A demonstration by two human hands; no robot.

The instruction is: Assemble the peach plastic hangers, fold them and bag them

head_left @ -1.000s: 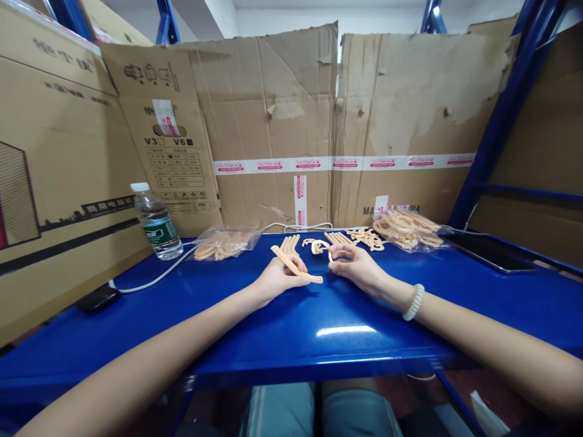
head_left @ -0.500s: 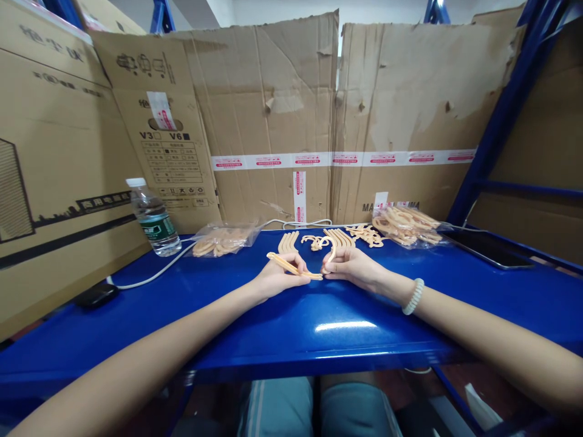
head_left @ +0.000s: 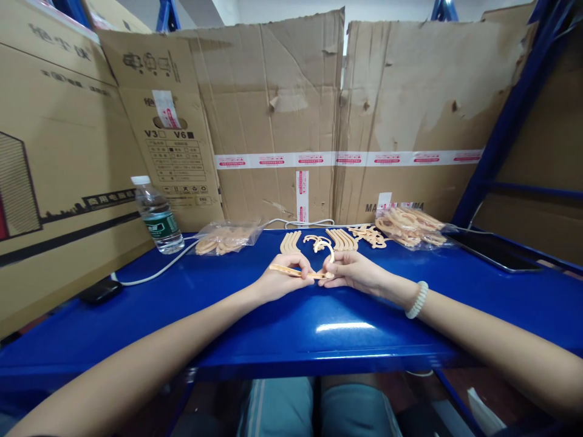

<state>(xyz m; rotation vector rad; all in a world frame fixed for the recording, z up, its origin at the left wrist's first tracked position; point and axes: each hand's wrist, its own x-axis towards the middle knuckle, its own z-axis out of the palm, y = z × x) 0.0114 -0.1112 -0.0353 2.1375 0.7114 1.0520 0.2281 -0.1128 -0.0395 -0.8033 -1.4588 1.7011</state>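
Hook piece [head_left: 332, 251], pale tan, stands roughly upright in the right hand [head_left: 357, 272], pinched at its lower end between thumb and fingers, curve rising above the fingertips. Left hand [head_left: 286, 283] grips a long arm piece [head_left: 283, 269], thumb and fingers closed on it, its far tip reaching the right fingertips. Both parts are over the blue table [head_left: 341, 352], ends meeting between the hands; from where I stand, can't tell whether they're seated or only touching.

Step in hand, my read: fitting hook end to arm tip. Next move calls for lining the ends up, left holding firm, right pressing or turning lightly; fingers cover the joint, so a crooked fit could slip by.

Stock behind: left row of curved arms [head_left: 290, 242], right row of curved arms [head_left: 342, 240], loose hooks [head_left: 310, 239] between, pile of small parts [head_left: 371, 235] farther right. Left bag [head_left: 228, 238] and right bag [head_left: 410, 226] flank everything.
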